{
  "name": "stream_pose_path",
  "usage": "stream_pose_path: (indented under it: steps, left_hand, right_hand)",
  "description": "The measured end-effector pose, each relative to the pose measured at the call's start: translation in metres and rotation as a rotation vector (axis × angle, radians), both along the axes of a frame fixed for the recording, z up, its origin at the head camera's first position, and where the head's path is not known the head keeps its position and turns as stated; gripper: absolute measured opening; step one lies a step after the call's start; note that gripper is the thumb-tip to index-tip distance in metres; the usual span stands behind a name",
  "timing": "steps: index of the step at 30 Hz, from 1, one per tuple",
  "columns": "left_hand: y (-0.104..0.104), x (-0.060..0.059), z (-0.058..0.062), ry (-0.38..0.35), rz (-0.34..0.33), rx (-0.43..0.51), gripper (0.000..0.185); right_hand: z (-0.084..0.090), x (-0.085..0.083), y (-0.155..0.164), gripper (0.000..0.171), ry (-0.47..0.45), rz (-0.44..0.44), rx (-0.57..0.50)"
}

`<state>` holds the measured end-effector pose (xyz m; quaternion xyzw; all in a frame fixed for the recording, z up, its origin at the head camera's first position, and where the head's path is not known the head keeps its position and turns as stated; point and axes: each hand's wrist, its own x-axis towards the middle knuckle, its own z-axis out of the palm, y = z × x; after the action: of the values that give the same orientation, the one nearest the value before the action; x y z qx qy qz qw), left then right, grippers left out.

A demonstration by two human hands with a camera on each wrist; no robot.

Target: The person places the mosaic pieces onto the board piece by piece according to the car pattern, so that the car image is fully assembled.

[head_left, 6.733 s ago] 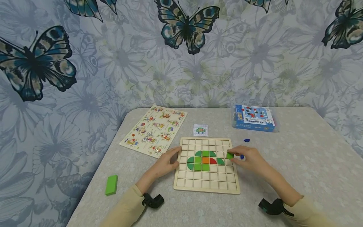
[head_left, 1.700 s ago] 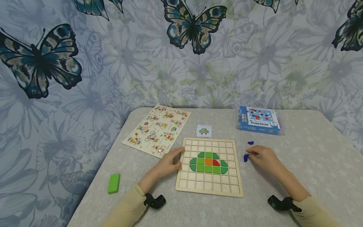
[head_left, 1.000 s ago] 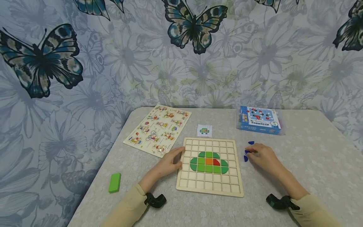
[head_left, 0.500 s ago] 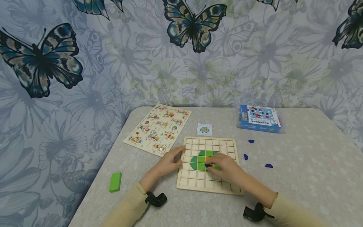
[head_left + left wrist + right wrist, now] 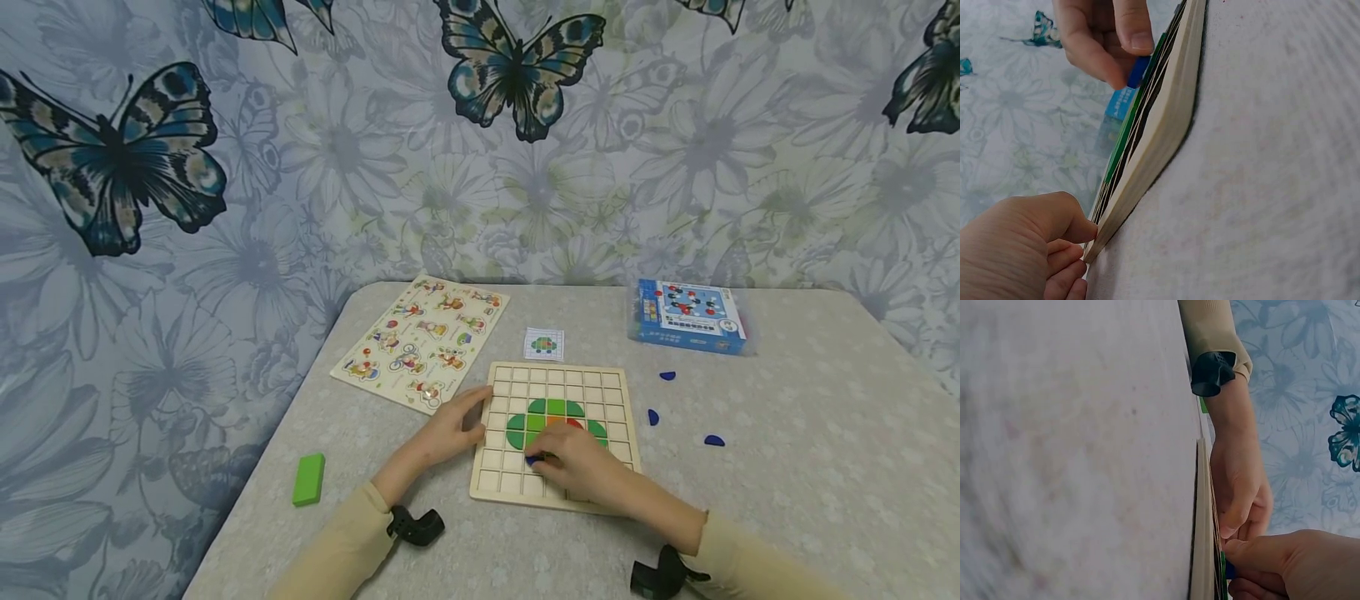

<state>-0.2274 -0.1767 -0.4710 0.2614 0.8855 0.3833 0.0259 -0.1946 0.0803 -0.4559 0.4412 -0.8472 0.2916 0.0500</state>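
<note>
I see a small blue piece (image 5: 533, 459) pinched in my right hand (image 5: 577, 468), held over the wooden grid board (image 5: 555, 379) just below the left end of the green shape (image 5: 525, 430) that fills the board's middle rows. In the left wrist view the blue piece (image 5: 1138, 71) sits between thumb and a fingertip, right at the board's top face. My left hand (image 5: 447, 433) rests against the board's left edge, fingers curled on the rim and thumb on top, gripping it. An orange tile (image 5: 556, 421) and a red one (image 5: 574, 423) sit inside the green shape. To the right of the board three loose blue pieces lie on the table (image 5: 810, 467): one far (image 5: 667, 376), one just beside the board (image 5: 653, 417), one farther right (image 5: 714, 440). Beyond the board lies a small pattern card (image 5: 543, 343); far left of it a picture puzzle (image 5: 423, 340), far right a blue box (image 5: 688, 315). A green block (image 5: 308, 479) lies near the table's left edge.
</note>
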Motion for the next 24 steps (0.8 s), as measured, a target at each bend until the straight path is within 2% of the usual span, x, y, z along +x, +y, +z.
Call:
stream_pose_path:
  steps: [8,15,19,24]
  left_hand:
    - [0.001,-0.001,0.0,-0.009,0.005,-0.007,0.062]
    - [0.001,-0.001,-0.001,-0.013,0.014,-0.015,0.062]
    - [0.001,-0.001,-0.002,-0.016,0.012,-0.017,0.063]
    - [0.0,-0.001,-0.001,-0.018,0.011,-0.014,0.062]
  right_hand:
    - [-0.001,0.001,0.001,0.016,-0.005,0.022,0.002]
    - [0.004,0.004,0.003,0.017,-0.044,0.033,0.016]
    - [0.011,0.003,0.012,0.017,-0.021,-0.018,0.005]
    - [0.021,-0.01,0.047,0.019,0.029,-0.175,-0.034]
